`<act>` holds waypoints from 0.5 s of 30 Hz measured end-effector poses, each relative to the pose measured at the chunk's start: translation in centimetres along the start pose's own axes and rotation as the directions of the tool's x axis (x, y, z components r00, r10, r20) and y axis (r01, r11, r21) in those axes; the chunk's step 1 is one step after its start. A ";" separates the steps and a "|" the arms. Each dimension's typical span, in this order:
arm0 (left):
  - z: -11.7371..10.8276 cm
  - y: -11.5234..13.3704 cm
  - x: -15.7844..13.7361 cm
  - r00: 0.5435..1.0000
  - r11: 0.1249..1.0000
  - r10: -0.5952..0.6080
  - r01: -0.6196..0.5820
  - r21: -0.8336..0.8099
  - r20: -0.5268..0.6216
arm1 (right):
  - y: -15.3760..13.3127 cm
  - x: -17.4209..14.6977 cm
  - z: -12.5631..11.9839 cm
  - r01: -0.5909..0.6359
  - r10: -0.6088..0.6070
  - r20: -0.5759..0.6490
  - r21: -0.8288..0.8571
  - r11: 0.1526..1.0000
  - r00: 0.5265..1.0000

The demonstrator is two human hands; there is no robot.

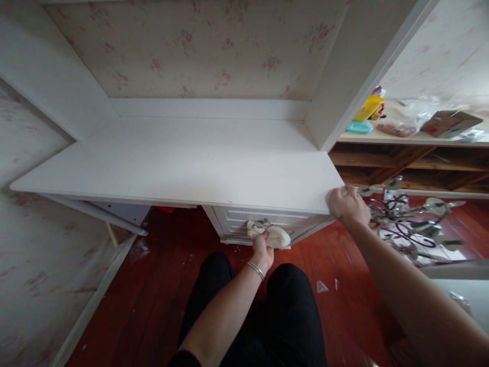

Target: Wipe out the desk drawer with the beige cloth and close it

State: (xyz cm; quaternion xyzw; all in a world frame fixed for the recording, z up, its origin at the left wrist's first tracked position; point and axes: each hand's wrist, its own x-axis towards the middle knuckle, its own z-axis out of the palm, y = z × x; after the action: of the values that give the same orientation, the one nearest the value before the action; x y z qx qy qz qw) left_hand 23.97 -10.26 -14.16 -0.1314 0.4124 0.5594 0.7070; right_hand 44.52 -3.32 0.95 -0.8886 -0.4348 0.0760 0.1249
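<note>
A white desk (183, 158) with drawers under its right side fills the middle of the view. My left hand (263, 251), with a silver bangle at the wrist, is closed around a folded cream cloth (278, 236). The cloth lies against the white drawer front (233, 219), close to its dark ornate handle (261, 223). At the desk's front right corner, my right hand (349, 205) rests with its fingers curled over the edge. What may lie under those fingers is hidden.
A chandelier with glass pieces (410, 224) stands right of my right arm. Behind it, a wooden shelf unit (382, 160) bears a cardboard box (451, 124) and a yellow item (369, 108). Scraps (321, 287) lie on the red wooden floor (153, 295).
</note>
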 end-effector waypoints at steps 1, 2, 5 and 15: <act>-0.6 1.3 0.1 1.000 1.000 0.028 -0.028 -0.005 -0.001 | 0.0 0.0 0.0 0.000 0.000 0.005 0.003 1.000 1.000; -1.1 2.6 0.2 0.999 0.999 0.053 -0.053 -0.010 0.007 | 0.0 0.0 0.0 -0.002 0.002 0.007 0.006 1.000 1.000; -2.2 6.1 -0.1 0.993 0.994 0.106 -0.105 -0.019 0.048 | 0.0 0.0 0.0 0.001 -0.001 0.006 0.014 1.000 1.000; -5.6 8.7 -0.8 0.996 0.997 0.049 -0.053 0.054 0.073 | 0.1 0.1 0.1 0.004 -0.004 -0.002 0.006 1.000 1.000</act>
State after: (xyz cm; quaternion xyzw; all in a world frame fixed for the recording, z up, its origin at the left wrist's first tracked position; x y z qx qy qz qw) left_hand 13.63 -11.49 -14.67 -0.0810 0.4057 0.5700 0.7099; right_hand 44.60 -3.27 0.88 -0.8873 -0.4363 0.0764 0.1280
